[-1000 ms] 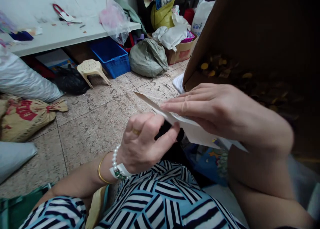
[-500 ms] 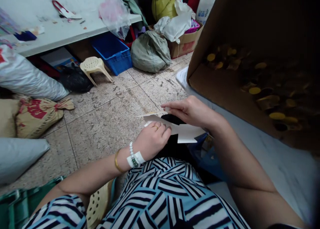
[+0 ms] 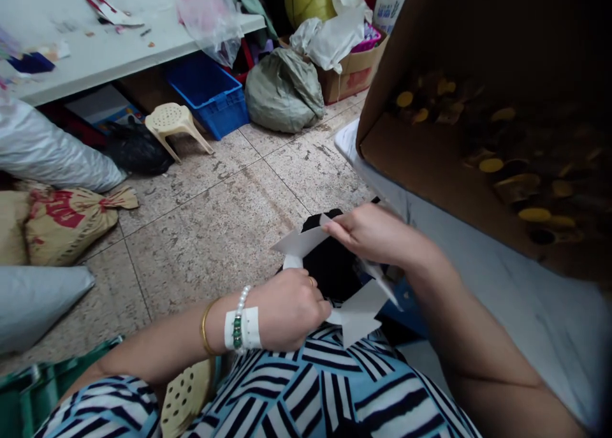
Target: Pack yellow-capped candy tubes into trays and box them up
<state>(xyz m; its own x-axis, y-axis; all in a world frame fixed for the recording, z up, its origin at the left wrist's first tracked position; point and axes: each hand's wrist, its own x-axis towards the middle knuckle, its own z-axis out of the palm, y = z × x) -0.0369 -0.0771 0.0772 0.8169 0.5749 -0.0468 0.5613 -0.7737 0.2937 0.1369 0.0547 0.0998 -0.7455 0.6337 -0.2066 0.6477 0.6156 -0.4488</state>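
My left hand [image 3: 291, 309] is closed above my lap, its fingers curled around cut white card. One flap of the white card [image 3: 302, 241] sticks out past the knuckles toward my right hand [image 3: 375, 233]. My right fingers pinch the upper edge of that flap. A second notched part of the card [image 3: 362, 313] shows to the right of my left fist. Below my right palm a thin white strip [image 3: 382, 284] hangs at a slant. Whether these are one piece or several, I cannot tell.
A large brown carton [image 3: 392, 164] with several yellow-topped pieces lies on its side on a marbled surface [image 3: 444, 234] at right. A stool [image 3: 169, 119], a blue crate [image 3: 224, 109] and a grey sack [image 3: 284, 90] stand on the floor. Tied sacks [image 3: 71, 224] are at left.
My left hand has moved down toward my lap and closed more. My right hand has dropped slightly and its fingers now pinch the card, which has spread apart between the hands.
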